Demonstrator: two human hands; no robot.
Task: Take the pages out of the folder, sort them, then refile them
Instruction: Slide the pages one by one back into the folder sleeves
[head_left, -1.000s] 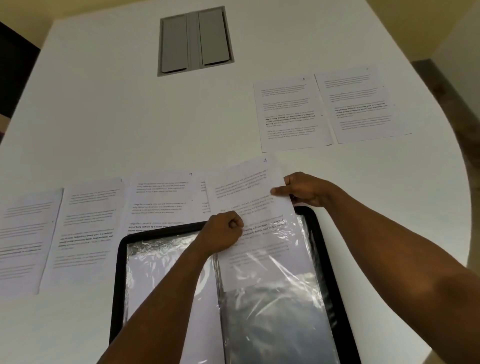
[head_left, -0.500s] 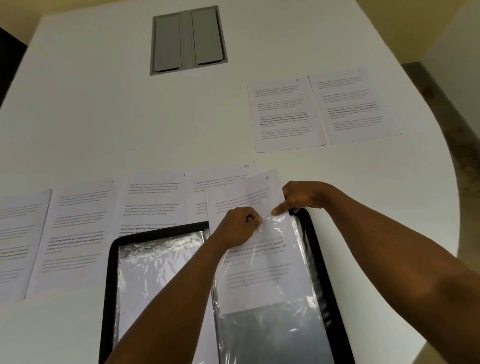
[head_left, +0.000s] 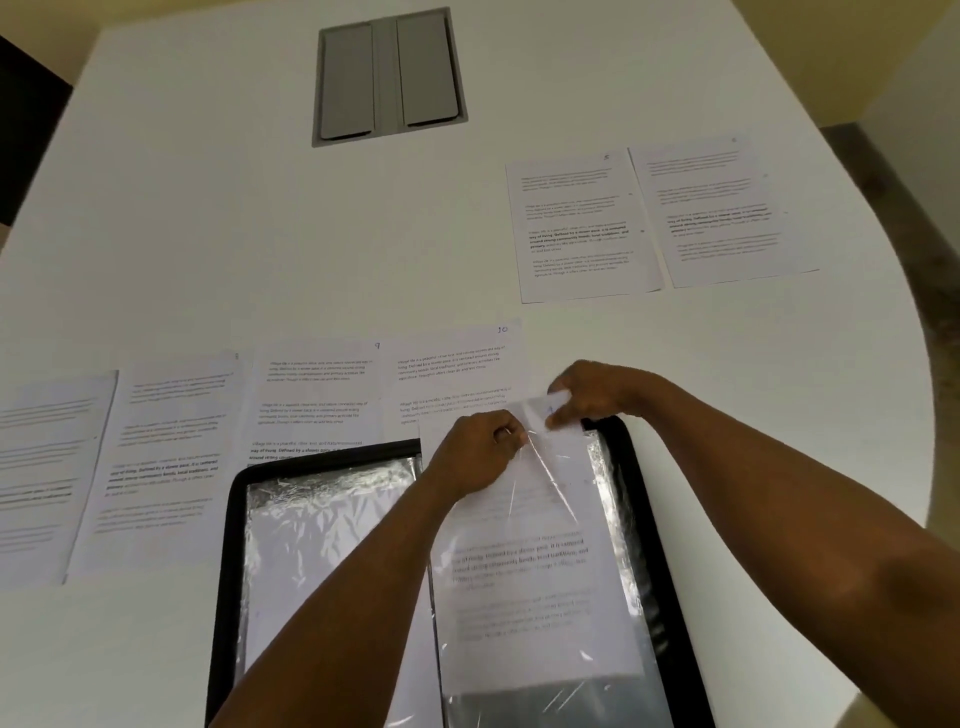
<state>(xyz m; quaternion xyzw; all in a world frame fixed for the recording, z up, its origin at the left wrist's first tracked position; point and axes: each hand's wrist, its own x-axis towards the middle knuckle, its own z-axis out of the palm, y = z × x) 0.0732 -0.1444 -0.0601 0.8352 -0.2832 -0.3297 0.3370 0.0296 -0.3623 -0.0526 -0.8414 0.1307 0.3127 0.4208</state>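
refiling looks just begun: left hand (head_left: 480, 451) fingers pinch the clear plastic sleeve (head_left: 540, 571) of the black-edged folder (head_left: 649, 519), right hand (head_left: 597, 395) fingers pinch the white printed page (head_left: 524, 597) partly inside it, six loose printed pages (head_left: 311, 395) on the white surface (head_left: 208, 234) from nine to one o'clock still to file.

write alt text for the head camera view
A person slides a printed page into a clear sleeve of an open black folder: left hand pinches the sleeve's mouth, right hand grips the page's top. More pages lie on the white table.
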